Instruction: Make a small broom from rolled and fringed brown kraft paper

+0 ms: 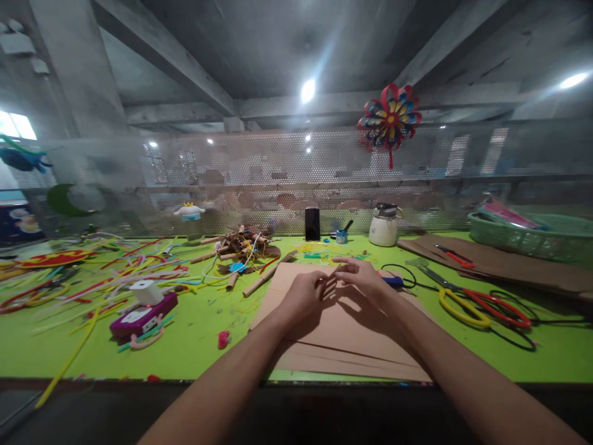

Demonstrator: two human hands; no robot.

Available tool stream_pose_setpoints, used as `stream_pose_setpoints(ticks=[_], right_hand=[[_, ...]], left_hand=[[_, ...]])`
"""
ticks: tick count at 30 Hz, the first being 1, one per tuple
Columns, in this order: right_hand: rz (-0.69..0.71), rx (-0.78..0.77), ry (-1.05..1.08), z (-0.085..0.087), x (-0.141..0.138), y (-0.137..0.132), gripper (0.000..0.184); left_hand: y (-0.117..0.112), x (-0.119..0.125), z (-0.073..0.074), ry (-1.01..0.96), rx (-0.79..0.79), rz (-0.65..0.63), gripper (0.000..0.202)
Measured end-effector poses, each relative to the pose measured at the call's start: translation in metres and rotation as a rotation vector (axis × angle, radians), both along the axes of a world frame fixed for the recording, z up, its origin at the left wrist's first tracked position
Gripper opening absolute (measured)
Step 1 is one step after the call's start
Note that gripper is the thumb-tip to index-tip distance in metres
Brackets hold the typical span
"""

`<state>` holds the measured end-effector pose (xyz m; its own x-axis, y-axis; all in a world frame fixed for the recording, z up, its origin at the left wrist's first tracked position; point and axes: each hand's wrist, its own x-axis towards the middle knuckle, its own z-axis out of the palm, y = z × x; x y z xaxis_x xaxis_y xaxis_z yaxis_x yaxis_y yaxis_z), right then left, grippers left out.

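Observation:
My left hand (303, 295) and my right hand (362, 276) meet over a stack of brown cardboard sheets (343, 346) on the green table. Between the fingertips of both hands is a thin brown stick (334, 271), tilted up to the right. Both hands pinch it, the left at its lower end and the right at its upper end. The fingers of both hands are closed around it.
Scissors with yellow and red handles (482, 307) and black cables lie to the right. A green basket (528, 235) stands at the back right. Rolled paper sticks (241, 247), coloured strips (92, 278), a purple device (143, 312), a white kettle (383, 225) and a phone (312, 224) lie further off.

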<state>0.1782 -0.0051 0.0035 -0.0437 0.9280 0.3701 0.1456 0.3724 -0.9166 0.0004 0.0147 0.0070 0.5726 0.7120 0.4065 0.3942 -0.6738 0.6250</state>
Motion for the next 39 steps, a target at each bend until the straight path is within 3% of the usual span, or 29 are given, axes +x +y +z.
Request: stream_pose_setpoints(ticks=[7, 14, 17, 20, 24, 30, 39], right_hand=[[0.000, -0.015, -0.070, 0.007, 0.009, 0.008, 0.018], [0.021, -0.045, 0.102, 0.010, 0.011, 0.008, 0.025], [0.052, -0.158, 0.317, 0.007, 0.006, 0.008, 0.033], [0.122, -0.251, 0.283, -0.001, -0.003, 0.006, 0.028], [0.164, -0.184, 0.179, -0.009, -0.012, 0.002, 0.023], [0.110, -0.210, 0.245, -0.004, -0.017, -0.009, 0.024], [0.132, -0.189, 0.190, -0.009, -0.013, 0.000, 0.027]], left_hand=[[-0.008, 0.001, 0.005, -0.166, -0.152, -0.062, 0.025], [-0.003, 0.000, 0.004, -0.193, -0.406, -0.056, 0.030], [0.001, 0.001, 0.004, -0.262, -0.386, -0.007, 0.028], [0.000, 0.003, 0.004, -0.342, -0.380, -0.018, 0.032], [-0.007, 0.003, 0.009, -0.274, -0.325, -0.119, 0.036], [-0.007, 0.002, 0.010, -0.126, -0.161, -0.018, 0.031], [-0.007, 0.004, -0.001, -0.140, -0.216, -0.140, 0.040]])
